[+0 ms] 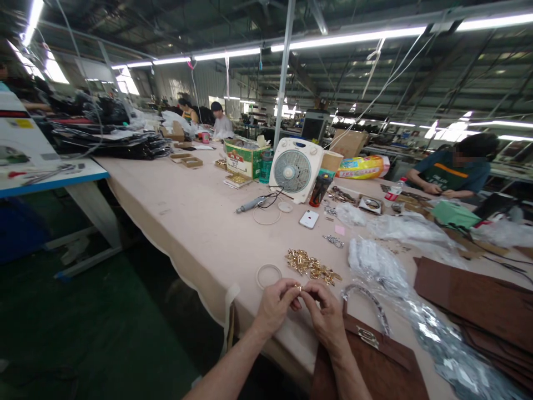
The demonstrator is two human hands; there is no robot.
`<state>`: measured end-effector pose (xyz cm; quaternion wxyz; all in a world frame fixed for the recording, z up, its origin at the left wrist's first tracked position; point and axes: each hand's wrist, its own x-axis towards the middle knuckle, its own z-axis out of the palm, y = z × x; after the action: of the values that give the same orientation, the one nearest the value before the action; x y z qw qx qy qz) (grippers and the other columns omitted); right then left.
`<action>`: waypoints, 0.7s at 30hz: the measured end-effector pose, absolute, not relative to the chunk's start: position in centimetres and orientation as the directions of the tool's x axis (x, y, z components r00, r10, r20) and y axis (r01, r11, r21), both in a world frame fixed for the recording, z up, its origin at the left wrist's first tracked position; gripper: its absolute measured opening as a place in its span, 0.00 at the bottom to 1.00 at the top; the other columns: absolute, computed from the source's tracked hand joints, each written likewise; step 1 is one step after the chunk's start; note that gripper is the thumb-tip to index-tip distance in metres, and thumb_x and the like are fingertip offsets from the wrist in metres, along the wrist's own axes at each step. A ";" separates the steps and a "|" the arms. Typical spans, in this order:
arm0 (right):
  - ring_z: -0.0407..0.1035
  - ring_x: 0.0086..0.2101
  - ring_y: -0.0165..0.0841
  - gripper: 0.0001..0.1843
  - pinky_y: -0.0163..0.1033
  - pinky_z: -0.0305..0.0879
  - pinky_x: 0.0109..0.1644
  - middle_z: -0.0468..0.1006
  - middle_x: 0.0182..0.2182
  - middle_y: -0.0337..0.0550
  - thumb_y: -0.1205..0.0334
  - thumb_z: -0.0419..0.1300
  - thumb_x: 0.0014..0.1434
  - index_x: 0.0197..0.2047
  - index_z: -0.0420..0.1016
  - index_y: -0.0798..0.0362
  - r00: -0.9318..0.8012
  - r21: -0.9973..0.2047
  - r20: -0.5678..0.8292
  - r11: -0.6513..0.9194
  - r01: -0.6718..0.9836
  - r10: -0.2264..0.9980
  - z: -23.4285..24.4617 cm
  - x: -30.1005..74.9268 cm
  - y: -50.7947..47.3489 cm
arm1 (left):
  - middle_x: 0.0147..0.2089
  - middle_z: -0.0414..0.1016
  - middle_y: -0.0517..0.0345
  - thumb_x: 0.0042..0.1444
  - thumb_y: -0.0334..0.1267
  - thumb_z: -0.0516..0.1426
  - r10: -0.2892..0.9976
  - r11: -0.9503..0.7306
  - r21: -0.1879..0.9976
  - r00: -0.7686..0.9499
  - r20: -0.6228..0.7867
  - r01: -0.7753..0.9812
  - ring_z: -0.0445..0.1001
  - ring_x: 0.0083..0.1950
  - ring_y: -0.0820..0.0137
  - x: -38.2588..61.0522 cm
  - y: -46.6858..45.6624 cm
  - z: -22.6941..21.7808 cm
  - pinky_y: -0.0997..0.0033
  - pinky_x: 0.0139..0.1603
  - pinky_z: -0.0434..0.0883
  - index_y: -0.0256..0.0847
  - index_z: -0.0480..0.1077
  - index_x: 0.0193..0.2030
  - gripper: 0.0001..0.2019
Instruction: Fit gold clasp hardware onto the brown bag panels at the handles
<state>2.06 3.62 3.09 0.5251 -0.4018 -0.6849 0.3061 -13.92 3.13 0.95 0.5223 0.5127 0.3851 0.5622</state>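
Note:
My left hand (276,303) and my right hand (323,311) meet above the near edge of the table, fingertips pinched together. Between them is a small gold metal fitting (298,288), mostly covered by the fingers, so its exact kind is unclear. Just beyond the hands lies a loose pile of gold metal fittings (310,264). A roll of tape (268,276) rests flat to the left of the pile. Under my right forearm is a brown bag (385,366) with a gold clasp (367,336) and a wrapped curved handle (372,297).
Brown panels (478,300) and clear plastic wrapping (420,316) cover the right side. Further back are a phone (308,219), a grey power tool (250,204), a white fan (293,169), a tumbler (320,190) and a green box (244,158). A co-worker (453,166) sits across at right.

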 end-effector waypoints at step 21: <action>0.68 0.36 0.38 0.14 0.43 0.63 0.43 0.75 0.31 0.43 0.51 0.60 0.68 0.34 0.79 0.47 -0.122 -0.865 0.426 0.443 0.235 0.896 3.1 2.6 4.0 | 0.38 0.82 0.55 0.68 0.49 0.60 0.920 -0.393 0.917 0.027 0.392 0.067 0.79 0.35 0.69 -13.7 2.3 0.8 0.72 0.39 0.77 0.44 0.81 0.53 0.15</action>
<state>2.62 4.00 3.12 0.5141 -0.4182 -0.6763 0.3215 -13.69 2.32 0.83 0.3748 0.6107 0.4038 0.5688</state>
